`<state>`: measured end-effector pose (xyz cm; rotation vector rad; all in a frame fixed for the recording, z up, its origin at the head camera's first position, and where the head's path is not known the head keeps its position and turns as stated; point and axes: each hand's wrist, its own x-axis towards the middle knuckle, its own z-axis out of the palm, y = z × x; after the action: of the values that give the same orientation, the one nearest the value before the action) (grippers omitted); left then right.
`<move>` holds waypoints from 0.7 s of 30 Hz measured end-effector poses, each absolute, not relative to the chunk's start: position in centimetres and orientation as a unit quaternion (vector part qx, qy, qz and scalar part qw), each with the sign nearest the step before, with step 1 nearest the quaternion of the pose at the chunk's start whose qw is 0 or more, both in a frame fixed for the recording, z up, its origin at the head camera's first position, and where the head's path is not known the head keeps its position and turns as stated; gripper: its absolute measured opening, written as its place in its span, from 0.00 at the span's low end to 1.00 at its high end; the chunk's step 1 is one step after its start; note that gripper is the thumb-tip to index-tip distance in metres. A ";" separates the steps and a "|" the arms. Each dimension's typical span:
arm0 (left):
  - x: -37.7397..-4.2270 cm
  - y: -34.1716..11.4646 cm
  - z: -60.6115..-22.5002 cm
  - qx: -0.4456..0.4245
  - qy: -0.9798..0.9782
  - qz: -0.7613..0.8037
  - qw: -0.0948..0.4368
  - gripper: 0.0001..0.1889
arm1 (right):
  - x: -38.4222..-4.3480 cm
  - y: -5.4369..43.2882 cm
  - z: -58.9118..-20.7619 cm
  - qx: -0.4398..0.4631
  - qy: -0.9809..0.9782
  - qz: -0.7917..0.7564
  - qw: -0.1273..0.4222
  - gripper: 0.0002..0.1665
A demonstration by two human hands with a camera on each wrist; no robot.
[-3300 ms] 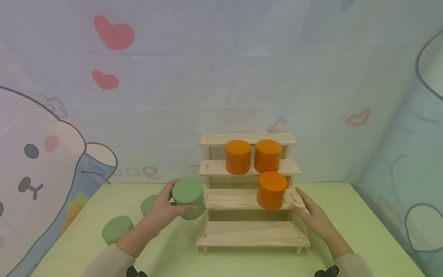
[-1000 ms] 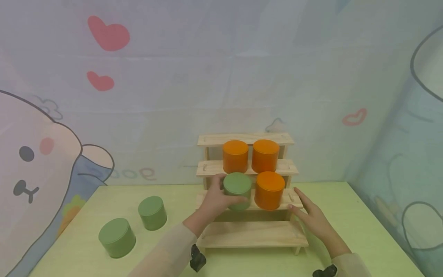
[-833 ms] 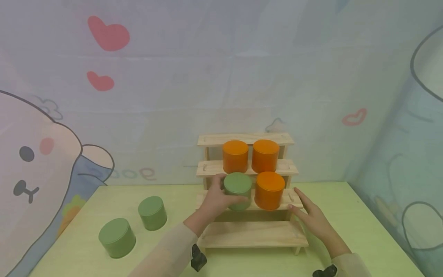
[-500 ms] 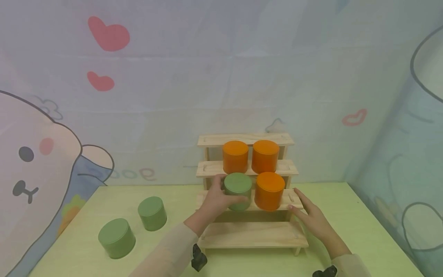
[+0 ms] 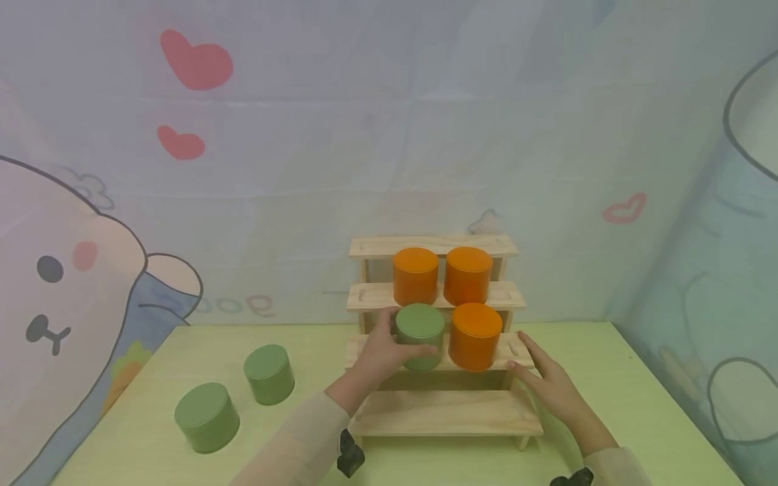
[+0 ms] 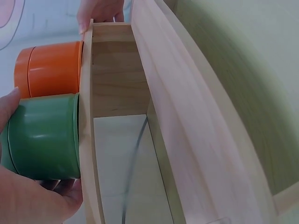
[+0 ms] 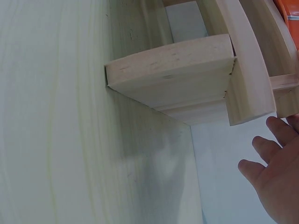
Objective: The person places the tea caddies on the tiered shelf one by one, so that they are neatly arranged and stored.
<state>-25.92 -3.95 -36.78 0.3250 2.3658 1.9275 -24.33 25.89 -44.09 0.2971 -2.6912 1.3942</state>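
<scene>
My left hand [image 5: 379, 352] holds a green round tin [image 5: 419, 322] by its sides, thumb in front and fingers behind. The tin stands upright on a tread of the wooden step shelf [image 5: 446, 413], and its base meets the board in the left wrist view. An orange tin [image 5: 476, 337] sits just right of it on the same tread. At that tread's right end, my right hand [image 5: 552, 385] holds the board between thumb and forefinger. Its other fingers [image 7: 266, 149] are spread below the board in the right wrist view.
Two more orange tins, one at the left [image 5: 415, 277] and one at the right [image 5: 468, 277], stand on the tread above. Two green tins, a nearer one [image 5: 207, 417] and a farther one [image 5: 269, 374], stand on the table [image 5: 140, 432] to the left. A printed cloth [image 5: 389, 135] hangs behind.
Over three seconds ago my left hand held the green tin left of the shelf; it has since moved right onto the tread beside the orange tin. In the last second nothing visibly moved.
</scene>
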 end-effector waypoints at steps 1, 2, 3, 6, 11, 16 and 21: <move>-25.9 -4.0 -36.8 0.106 0.769 0.629 0.037 0.44 | -24.3 25.9 -44.1 0.097 -0.883 0.457 0.048 0.43; -25.9 -4.0 -36.8 0.107 0.768 0.630 0.038 0.45 | -24.3 25.9 -44.1 0.097 -0.883 0.456 0.048 0.43; -25.8 -4.0 -36.8 0.107 0.767 0.631 0.039 0.45 | -24.3 25.9 -44.1 0.096 -0.884 0.456 0.048 0.43; -25.7 -4.2 -37.0 0.111 0.768 0.629 0.037 0.46 | -24.3 25.9 -44.1 0.094 -0.886 0.451 0.048 0.43; -25.1 -4.8 -36.7 0.126 0.777 0.617 0.027 0.45 | -24.3 26.1 -44.0 0.093 -0.888 0.448 0.045 0.43; -24.5 -6.0 -36.4 0.137 0.786 0.603 0.013 0.43 | -24.2 26.0 -43.9 0.098 -0.886 0.452 0.042 0.42; -23.7 -7.7 -36.0 0.138 0.788 0.600 -0.004 0.43 | -24.3 25.9 -44.0 0.096 -0.888 0.447 0.043 0.43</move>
<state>-23.73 -7.72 -36.04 0.4344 2.4814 1.8911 -24.34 25.94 -44.00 0.2946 -2.7152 1.3680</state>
